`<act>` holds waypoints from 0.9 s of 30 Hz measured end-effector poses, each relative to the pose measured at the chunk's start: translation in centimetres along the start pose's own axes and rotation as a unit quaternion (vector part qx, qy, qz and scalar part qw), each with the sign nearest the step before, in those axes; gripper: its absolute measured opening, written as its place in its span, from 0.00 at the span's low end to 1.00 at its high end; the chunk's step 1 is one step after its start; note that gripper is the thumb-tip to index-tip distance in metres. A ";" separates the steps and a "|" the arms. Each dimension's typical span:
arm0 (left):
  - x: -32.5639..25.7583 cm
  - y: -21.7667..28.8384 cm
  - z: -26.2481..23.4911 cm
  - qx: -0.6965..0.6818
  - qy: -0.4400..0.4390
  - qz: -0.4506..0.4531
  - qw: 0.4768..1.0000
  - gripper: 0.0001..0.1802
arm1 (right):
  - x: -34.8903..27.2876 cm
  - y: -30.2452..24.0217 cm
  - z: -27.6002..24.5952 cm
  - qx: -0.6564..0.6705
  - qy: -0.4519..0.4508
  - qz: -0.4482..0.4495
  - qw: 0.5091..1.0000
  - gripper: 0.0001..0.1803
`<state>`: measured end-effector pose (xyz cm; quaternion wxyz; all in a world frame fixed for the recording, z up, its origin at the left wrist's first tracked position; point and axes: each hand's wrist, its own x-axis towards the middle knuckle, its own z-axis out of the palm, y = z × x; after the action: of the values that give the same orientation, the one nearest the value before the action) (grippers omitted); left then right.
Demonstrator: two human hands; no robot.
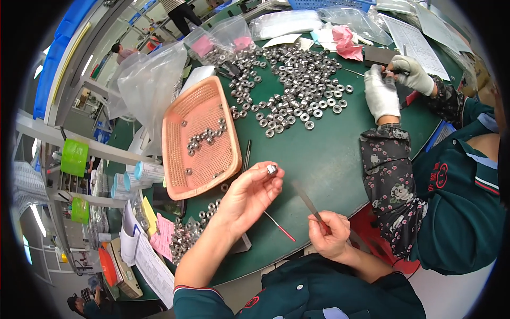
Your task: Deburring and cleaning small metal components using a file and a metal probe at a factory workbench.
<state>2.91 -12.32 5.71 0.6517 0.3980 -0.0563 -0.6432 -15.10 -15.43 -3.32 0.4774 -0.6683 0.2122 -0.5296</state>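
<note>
My left hand (pixel 251 195) is raised over the green table, its thumb and fingers pinching a small shiny metal ring (pixel 272 169). To its right, my right hand (pixel 330 234) grips a thin flat file (pixel 308 202). The file's blade points up and left toward the ring, apart from it, and its tip is blurred. Between my hands, a slim rod with a red end (pixel 286 232) lies on the table. Left of my left hand stands an orange mesh basket (pixel 169 143) with several metal rings in it. More rings (pixel 183 239) lie beside my left forearm.
A wide heap of metal rings (pixel 303 85) covers the table's far middle. At the right, a co-worker's white-gloved hands (pixel 381 95) work by a dark block (pixel 378 56). Clear plastic bags (pixel 151 85), papers (pixel 151 266) and a blue crate (pixel 332 4) line the edges.
</note>
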 end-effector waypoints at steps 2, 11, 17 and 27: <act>-1.1 -1.0 -0.2 -0.058 -0.005 0.009 0.998 0.12 | 0.1 -0.1 -0.1 -0.005 -0.002 0.008 1.000 0.07; -2.6 -4.8 -1.6 -0.170 0.039 0.051 0.983 0.18 | 0.0 -0.4 0.1 -0.010 -0.008 0.043 0.999 0.06; -2.4 -5.5 -2.2 -0.137 0.048 0.069 0.987 0.18 | -0.3 -0.4 0.1 -0.008 -0.004 0.054 0.998 0.06; -3.1 -5.7 -1.0 0.365 0.089 0.206 0.904 0.15 | -0.3 -0.3 0.0 -0.022 -0.011 0.051 0.998 0.06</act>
<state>-1.54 -8.30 3.07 0.5807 0.6431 -0.3099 -0.3913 -15.31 -15.09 -3.21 0.4911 -0.6730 0.2519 -0.4923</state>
